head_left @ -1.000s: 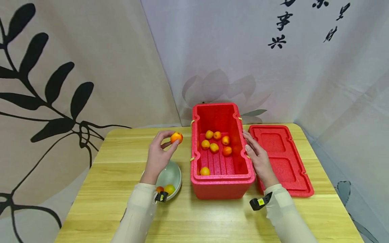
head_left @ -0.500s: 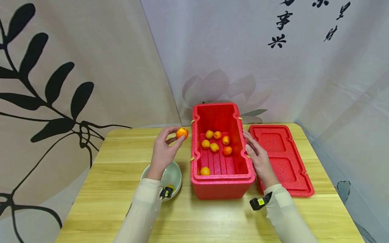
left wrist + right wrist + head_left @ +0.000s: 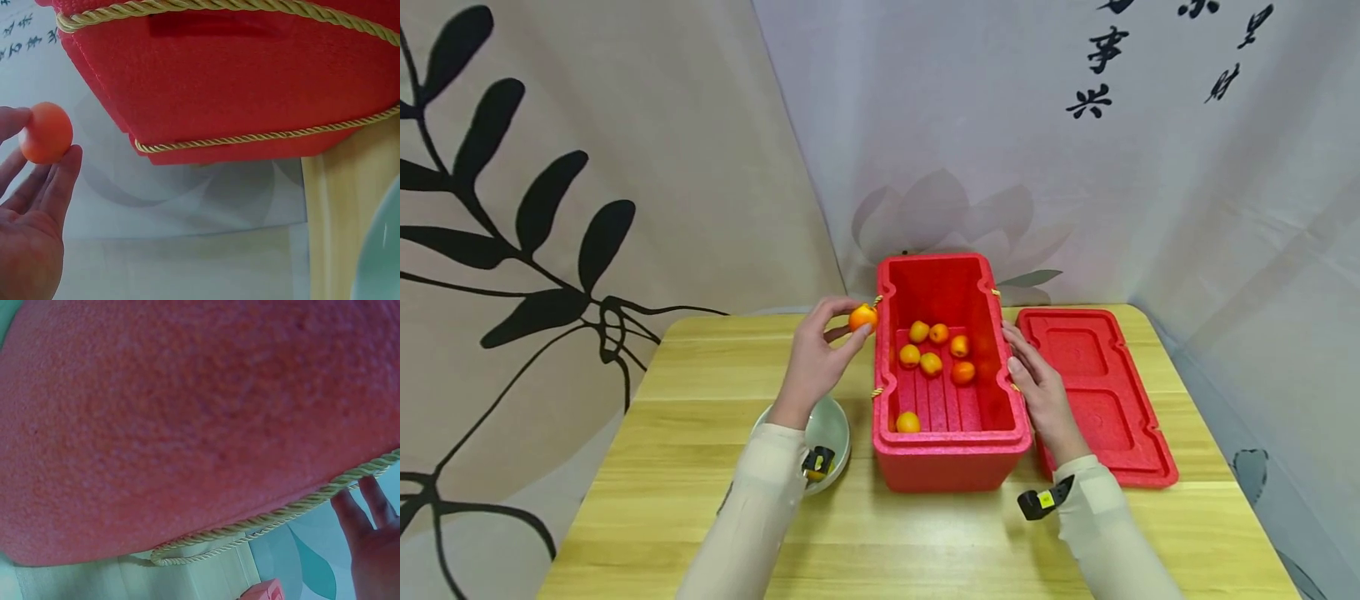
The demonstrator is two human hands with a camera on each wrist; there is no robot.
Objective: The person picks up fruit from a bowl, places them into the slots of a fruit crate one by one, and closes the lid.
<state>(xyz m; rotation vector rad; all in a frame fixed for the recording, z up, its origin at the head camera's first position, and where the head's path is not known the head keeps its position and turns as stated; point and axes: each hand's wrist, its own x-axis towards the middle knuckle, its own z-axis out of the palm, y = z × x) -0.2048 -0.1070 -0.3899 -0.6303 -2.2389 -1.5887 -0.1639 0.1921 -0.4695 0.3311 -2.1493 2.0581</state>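
Observation:
Thumb and fingers of my left hand (image 3: pixel 818 358) pinch a small round orange fruit (image 3: pixel 862 317) beside the left rim of a red foam box (image 3: pixel 951 462). In the left wrist view the fruit (image 3: pixel 49 132) is held by the fingertips, apart from the box wall. My right hand (image 3: pixel 1043 392) rests along the box's right side, its fingers fairly straight. The right wrist view shows those fingertips at the gold rope (image 3: pixel 281 515). On the box floor lie several yellow-orange fruits (image 3: pixel 931 364), one (image 3: pixel 907 422) at the near left corner.
A pale green bowl (image 3: pixel 831 425) stands left of the box, partly hidden under my left wrist, with some fruit visible inside. The red lid (image 3: pixel 1101 392) lies on the wooden table (image 3: pixel 880 550) to the right. A printed curtain (image 3: pixel 722 167) hangs behind.
My left hand has moved right and slightly away from me with the orange fruit, from above the bowl's far side to the box's left rim. The right hand has stayed in place.

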